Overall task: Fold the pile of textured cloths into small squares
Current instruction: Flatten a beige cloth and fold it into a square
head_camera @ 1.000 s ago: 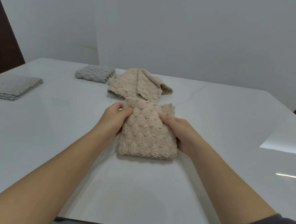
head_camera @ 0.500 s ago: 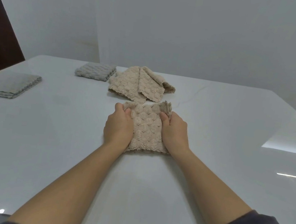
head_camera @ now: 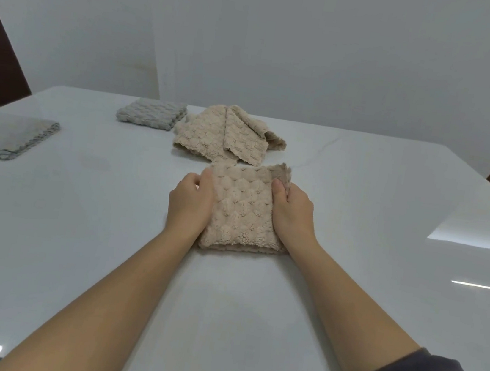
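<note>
Your left hand (head_camera: 190,201) and right hand (head_camera: 293,212) flank the folded beige cloth (head_camera: 242,210) on the tabletop (head_camera: 76,225), forearms stretched forward, each grip curled round a side edge.

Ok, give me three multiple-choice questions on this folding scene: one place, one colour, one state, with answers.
1. Where is the small grey folded cloth? A. left of the beige pile B. on that pile C. under a hand
2. What colour is the cloth in hand? A. grey B. beige C. blue
3. How is it held? A. left hand and right hand each grip a side B. one hand only C. not touched
Answers: A, it lies at the pile's left; B, tan like the pile; A, a thumb lies over each side.
</note>
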A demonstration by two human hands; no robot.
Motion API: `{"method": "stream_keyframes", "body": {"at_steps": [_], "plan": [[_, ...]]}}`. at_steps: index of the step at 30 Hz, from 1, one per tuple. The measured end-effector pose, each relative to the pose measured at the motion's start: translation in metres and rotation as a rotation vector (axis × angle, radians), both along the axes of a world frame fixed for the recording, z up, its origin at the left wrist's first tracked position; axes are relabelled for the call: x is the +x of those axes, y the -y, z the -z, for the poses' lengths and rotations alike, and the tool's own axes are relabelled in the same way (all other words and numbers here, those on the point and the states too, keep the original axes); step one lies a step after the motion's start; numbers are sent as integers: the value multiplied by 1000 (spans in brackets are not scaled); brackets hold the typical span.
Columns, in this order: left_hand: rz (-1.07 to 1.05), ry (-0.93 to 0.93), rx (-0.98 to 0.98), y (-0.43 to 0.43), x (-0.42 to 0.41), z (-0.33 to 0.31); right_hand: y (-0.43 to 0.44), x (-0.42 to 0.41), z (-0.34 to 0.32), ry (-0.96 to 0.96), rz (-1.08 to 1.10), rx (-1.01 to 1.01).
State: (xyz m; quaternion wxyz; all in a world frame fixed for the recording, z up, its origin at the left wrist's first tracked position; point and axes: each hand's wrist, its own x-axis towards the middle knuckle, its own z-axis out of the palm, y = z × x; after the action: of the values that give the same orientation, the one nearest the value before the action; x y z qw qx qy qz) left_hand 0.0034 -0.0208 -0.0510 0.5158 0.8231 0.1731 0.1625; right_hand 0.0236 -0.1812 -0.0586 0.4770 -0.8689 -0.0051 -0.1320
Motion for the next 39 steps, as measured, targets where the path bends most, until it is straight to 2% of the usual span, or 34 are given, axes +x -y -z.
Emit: {"method": "stream_keyframes", "body": {"at_steps": [3,5,6,9,13,15,17,19,22,24,27,31,39], "plan": [[100,-47,38,8,-5,-2,6,2,-5,-56,50,190],[102,-40,62,13,-10,0,10,1,-8,-181,14,338],[91,-33,72,13,-11,2,10,-2,-8,-238,-12,351],[59,-17,158,14,-13,5,11,-12,-3,-200,-8,85],[18,-24,515,21,-17,9,12,-19,2,13,59,-283],[17,-29,589,24,-15,9,15,-14,1,49,62,-366],[34,-19,590,31,-8,6,23,-8,-1,64,60,-376],[64,-10,551,42,1,0,34,1,-6,12,47,-299],[137,-71,295,59,19,-11,60,23,-14,-194,25,-8],[238,-99,118,65,31,-16,77,40,-17,-257,29,106],[431,-123,45,74,48,-18,100,60,-17,-242,12,66],[541,-122,187,92,82,-14,124,92,-15,-179,4,-18],[517,22,409,130,172,-3,154,176,2,15,105,-128]]}}
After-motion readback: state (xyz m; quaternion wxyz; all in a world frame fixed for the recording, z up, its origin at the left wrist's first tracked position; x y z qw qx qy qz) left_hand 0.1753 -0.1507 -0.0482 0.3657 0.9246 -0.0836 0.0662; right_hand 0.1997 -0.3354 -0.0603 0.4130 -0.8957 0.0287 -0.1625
